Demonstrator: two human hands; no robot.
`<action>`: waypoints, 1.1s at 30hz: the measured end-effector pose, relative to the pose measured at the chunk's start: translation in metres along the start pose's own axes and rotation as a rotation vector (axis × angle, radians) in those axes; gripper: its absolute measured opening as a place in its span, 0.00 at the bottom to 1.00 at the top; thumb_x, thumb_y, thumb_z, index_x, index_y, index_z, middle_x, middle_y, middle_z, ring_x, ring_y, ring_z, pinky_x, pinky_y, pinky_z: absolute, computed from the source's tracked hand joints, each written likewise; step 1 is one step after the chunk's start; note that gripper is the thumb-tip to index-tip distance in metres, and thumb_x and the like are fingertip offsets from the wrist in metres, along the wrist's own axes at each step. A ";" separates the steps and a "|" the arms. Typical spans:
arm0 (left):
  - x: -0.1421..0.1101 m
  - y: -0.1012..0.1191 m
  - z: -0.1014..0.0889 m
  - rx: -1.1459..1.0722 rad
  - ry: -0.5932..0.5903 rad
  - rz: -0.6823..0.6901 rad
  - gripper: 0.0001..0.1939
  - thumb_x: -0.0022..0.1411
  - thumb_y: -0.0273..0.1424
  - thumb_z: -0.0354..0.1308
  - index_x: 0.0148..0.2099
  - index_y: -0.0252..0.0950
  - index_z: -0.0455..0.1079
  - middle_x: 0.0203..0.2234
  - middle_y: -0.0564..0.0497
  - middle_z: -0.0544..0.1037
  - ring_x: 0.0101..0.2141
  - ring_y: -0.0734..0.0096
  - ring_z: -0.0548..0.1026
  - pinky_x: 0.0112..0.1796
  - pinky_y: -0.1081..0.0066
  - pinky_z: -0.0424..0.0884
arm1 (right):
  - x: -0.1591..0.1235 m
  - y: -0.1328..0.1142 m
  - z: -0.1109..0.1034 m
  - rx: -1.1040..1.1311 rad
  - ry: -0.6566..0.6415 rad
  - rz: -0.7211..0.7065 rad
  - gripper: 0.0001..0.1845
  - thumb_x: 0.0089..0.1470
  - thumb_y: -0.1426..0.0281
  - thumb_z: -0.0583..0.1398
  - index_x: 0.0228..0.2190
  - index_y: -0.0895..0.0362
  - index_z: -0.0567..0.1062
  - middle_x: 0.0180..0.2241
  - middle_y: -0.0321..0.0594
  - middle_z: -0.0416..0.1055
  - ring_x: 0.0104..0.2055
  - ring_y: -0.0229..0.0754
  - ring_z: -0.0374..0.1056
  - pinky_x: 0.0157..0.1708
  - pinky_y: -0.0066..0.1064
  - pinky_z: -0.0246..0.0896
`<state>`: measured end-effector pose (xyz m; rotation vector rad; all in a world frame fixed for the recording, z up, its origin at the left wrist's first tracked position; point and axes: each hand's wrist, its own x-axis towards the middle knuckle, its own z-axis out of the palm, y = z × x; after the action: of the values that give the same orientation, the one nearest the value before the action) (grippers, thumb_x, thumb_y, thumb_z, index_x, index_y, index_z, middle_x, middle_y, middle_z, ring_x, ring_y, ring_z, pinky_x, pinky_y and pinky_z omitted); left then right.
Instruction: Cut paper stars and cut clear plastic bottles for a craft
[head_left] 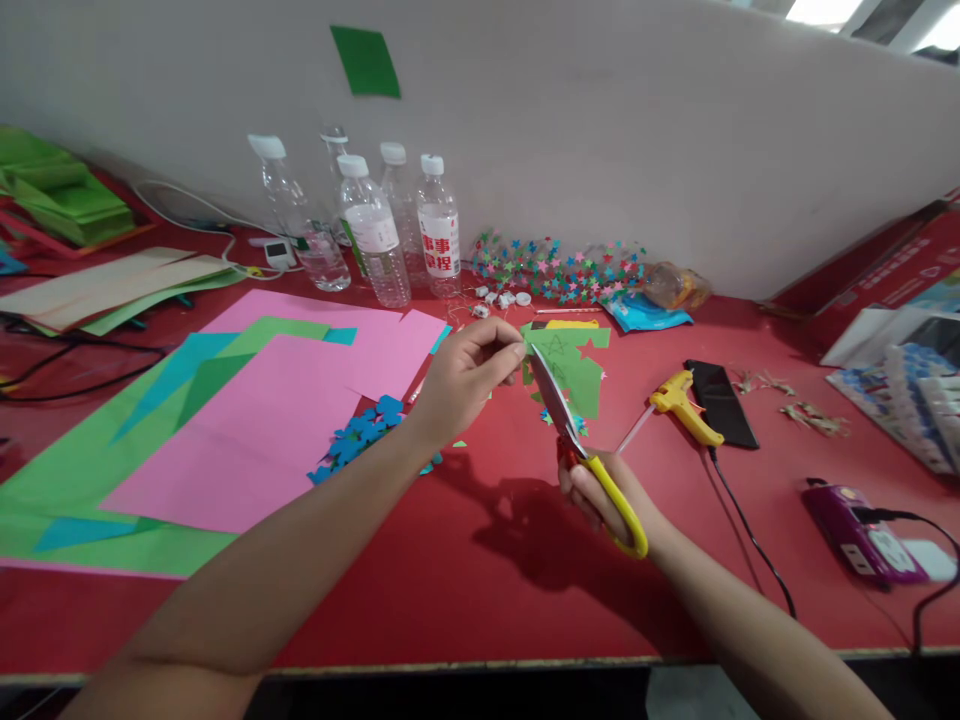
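My left hand (469,378) pinches the edge of a green paper piece (574,365) with a star outline drawn on it, held above the red table (465,580). My right hand (600,490) grips yellow-handled scissors (577,440), whose blades point up into the green paper close to my left fingertips. A pile of blue cut-out stars (360,440) lies just below my left wrist.
Large pink (255,440), green and blue paper sheets cover the left. Several water bottles (375,240) stand by the wall, beside a heap of small coloured stars (555,265). A yellow glue gun (686,405), a black phone (720,400) and a purple power strip (862,520) lie right.
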<state>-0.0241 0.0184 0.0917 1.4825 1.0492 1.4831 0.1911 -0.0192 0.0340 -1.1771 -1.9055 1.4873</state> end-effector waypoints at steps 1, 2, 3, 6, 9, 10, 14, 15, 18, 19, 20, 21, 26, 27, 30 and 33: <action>0.000 0.000 0.000 -0.012 -0.006 -0.002 0.06 0.59 0.29 0.56 0.29 0.36 0.68 0.19 0.56 0.68 0.22 0.78 0.67 0.27 0.75 0.66 | 0.000 0.000 0.000 0.003 -0.005 -0.002 0.30 0.52 0.40 0.51 0.21 0.53 0.61 0.13 0.29 0.56 0.14 0.33 0.51 0.17 0.29 0.46; 0.001 0.001 0.000 -0.025 -0.012 -0.004 0.06 0.58 0.29 0.57 0.29 0.36 0.68 0.19 0.56 0.68 0.22 0.78 0.67 0.27 0.75 0.66 | 0.000 0.000 -0.001 0.002 -0.006 -0.008 0.29 0.53 0.41 0.52 0.21 0.53 0.61 0.13 0.30 0.57 0.14 0.33 0.51 0.17 0.29 0.46; 0.001 0.001 -0.001 -0.036 -0.017 -0.004 0.05 0.58 0.29 0.57 0.29 0.36 0.68 0.19 0.56 0.68 0.22 0.78 0.67 0.26 0.75 0.66 | 0.000 -0.001 -0.001 -0.004 -0.004 -0.017 0.28 0.53 0.42 0.52 0.21 0.53 0.61 0.12 0.30 0.57 0.14 0.33 0.51 0.18 0.30 0.47; 0.001 0.001 -0.001 -0.037 -0.022 -0.001 0.05 0.58 0.29 0.57 0.29 0.36 0.68 0.19 0.56 0.68 0.22 0.78 0.67 0.26 0.75 0.66 | 0.000 -0.003 -0.001 -0.017 0.010 -0.024 0.27 0.54 0.44 0.53 0.20 0.53 0.61 0.11 0.32 0.57 0.14 0.33 0.51 0.19 0.31 0.47; 0.002 0.001 -0.001 -0.017 -0.027 0.005 0.05 0.58 0.28 0.57 0.29 0.36 0.68 0.19 0.56 0.68 0.22 0.78 0.67 0.26 0.75 0.66 | 0.000 -0.006 0.000 -0.009 0.030 0.047 0.26 0.52 0.45 0.54 0.18 0.53 0.61 0.11 0.32 0.57 0.13 0.32 0.51 0.16 0.30 0.46; 0.002 0.001 -0.001 -0.014 -0.030 0.008 0.05 0.58 0.28 0.57 0.29 0.36 0.68 0.19 0.56 0.68 0.22 0.78 0.67 0.26 0.75 0.65 | 0.000 -0.007 0.001 -0.009 0.039 0.074 0.25 0.52 0.46 0.54 0.18 0.53 0.62 0.11 0.32 0.57 0.12 0.32 0.50 0.16 0.29 0.46; 0.002 0.001 -0.002 -0.008 -0.037 0.006 0.05 0.58 0.29 0.57 0.29 0.36 0.68 0.19 0.56 0.67 0.22 0.78 0.66 0.26 0.74 0.64 | 0.000 -0.010 0.003 -0.008 0.053 0.121 0.24 0.51 0.49 0.54 0.16 0.53 0.59 0.11 0.30 0.56 0.12 0.31 0.51 0.14 0.26 0.45; 0.002 0.001 -0.003 -0.006 -0.038 0.005 0.05 0.58 0.30 0.57 0.29 0.36 0.68 0.19 0.56 0.67 0.22 0.78 0.66 0.26 0.74 0.64 | 0.000 -0.010 0.003 -0.006 0.059 0.119 0.24 0.51 0.49 0.54 0.16 0.53 0.59 0.11 0.30 0.56 0.12 0.31 0.51 0.14 0.26 0.45; 0.002 0.002 -0.004 0.000 -0.041 0.016 0.05 0.58 0.29 0.57 0.29 0.36 0.68 0.19 0.57 0.67 0.22 0.78 0.66 0.26 0.74 0.63 | 0.000 -0.010 0.002 -0.001 0.065 0.111 0.26 0.50 0.46 0.54 0.18 0.53 0.61 0.12 0.29 0.58 0.11 0.30 0.52 0.13 0.26 0.46; 0.002 0.002 -0.004 0.006 -0.045 0.018 0.05 0.58 0.29 0.57 0.29 0.36 0.68 0.19 0.57 0.67 0.22 0.78 0.66 0.26 0.74 0.63 | 0.000 -0.010 0.002 0.002 0.061 0.100 0.26 0.50 0.45 0.54 0.18 0.54 0.62 0.12 0.30 0.58 0.12 0.31 0.52 0.14 0.26 0.47; 0.002 0.002 -0.004 0.014 -0.049 0.020 0.05 0.58 0.29 0.57 0.29 0.36 0.68 0.19 0.56 0.67 0.22 0.78 0.66 0.26 0.74 0.63 | 0.000 -0.009 0.001 0.007 0.054 0.084 0.27 0.51 0.44 0.54 0.19 0.54 0.62 0.12 0.29 0.58 0.12 0.31 0.52 0.14 0.26 0.47; 0.002 0.002 -0.004 0.024 -0.055 0.021 0.05 0.58 0.29 0.57 0.29 0.36 0.68 0.19 0.56 0.67 0.22 0.78 0.66 0.26 0.74 0.63 | 0.000 -0.008 0.001 0.012 0.047 0.063 0.28 0.51 0.43 0.54 0.19 0.54 0.63 0.12 0.29 0.57 0.12 0.31 0.51 0.15 0.26 0.48; 0.001 0.000 -0.003 0.049 -0.070 0.019 0.06 0.59 0.30 0.56 0.29 0.36 0.68 0.19 0.56 0.66 0.22 0.78 0.66 0.26 0.74 0.63 | 0.001 -0.003 0.002 0.001 0.041 0.048 0.29 0.52 0.42 0.52 0.19 0.54 0.63 0.11 0.29 0.56 0.11 0.30 0.50 0.15 0.27 0.47; 0.001 0.000 -0.003 0.045 -0.071 0.016 0.06 0.59 0.29 0.56 0.29 0.36 0.68 0.19 0.56 0.66 0.22 0.78 0.65 0.26 0.74 0.63 | 0.001 -0.003 0.002 -0.007 0.045 0.064 0.28 0.52 0.43 0.52 0.18 0.54 0.62 0.11 0.29 0.56 0.11 0.30 0.50 0.15 0.27 0.47; 0.002 0.001 -0.003 0.027 -0.069 0.010 0.06 0.59 0.29 0.56 0.29 0.36 0.68 0.19 0.56 0.66 0.22 0.78 0.65 0.26 0.74 0.63 | 0.001 -0.005 0.002 -0.045 0.056 0.090 0.25 0.53 0.48 0.53 0.16 0.53 0.60 0.11 0.29 0.54 0.13 0.31 0.51 0.15 0.27 0.46; 0.002 0.002 -0.003 0.029 -0.066 0.005 0.06 0.58 0.29 0.57 0.29 0.36 0.68 0.19 0.56 0.67 0.22 0.78 0.66 0.26 0.74 0.63 | 0.001 -0.007 0.001 -0.068 0.058 0.053 0.24 0.54 0.52 0.52 0.15 0.53 0.58 0.11 0.30 0.53 0.14 0.32 0.51 0.16 0.27 0.47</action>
<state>-0.0273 0.0192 0.0945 1.5450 1.0321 1.4181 0.1873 -0.0191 0.0405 -1.2958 -1.9137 1.4093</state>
